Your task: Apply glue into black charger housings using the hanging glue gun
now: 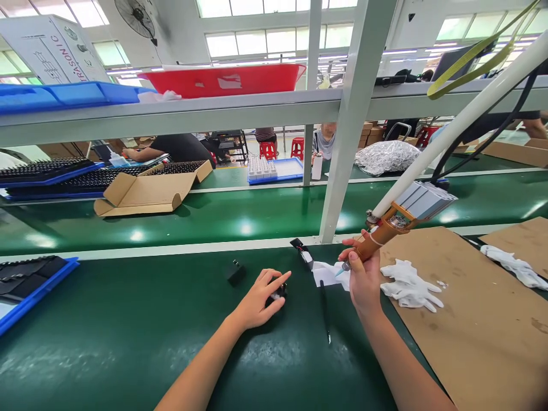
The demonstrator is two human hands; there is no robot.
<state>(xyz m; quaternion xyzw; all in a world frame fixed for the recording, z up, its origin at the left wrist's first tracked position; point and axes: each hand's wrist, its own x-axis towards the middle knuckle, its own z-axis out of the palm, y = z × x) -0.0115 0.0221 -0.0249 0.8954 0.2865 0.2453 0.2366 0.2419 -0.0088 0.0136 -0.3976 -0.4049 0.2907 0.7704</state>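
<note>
The green tabletop (128, 325) carries two brown boards (471, 342) at right, with white gloves (411, 285) on the nearer one. One orange tool (379, 238) is above the tabletop, long axis diagonal, its single blue tip (339, 273) directed down and left over one white paper (324, 276); the right hand (363, 279) has its fingers closed around the barrel. The left hand (259, 299) has thumb and index finger apart, either side of one small black part (278, 293) (pinching cannot be told), between one black rod (324, 311) at right and one black block (236, 275) at left.
</note>
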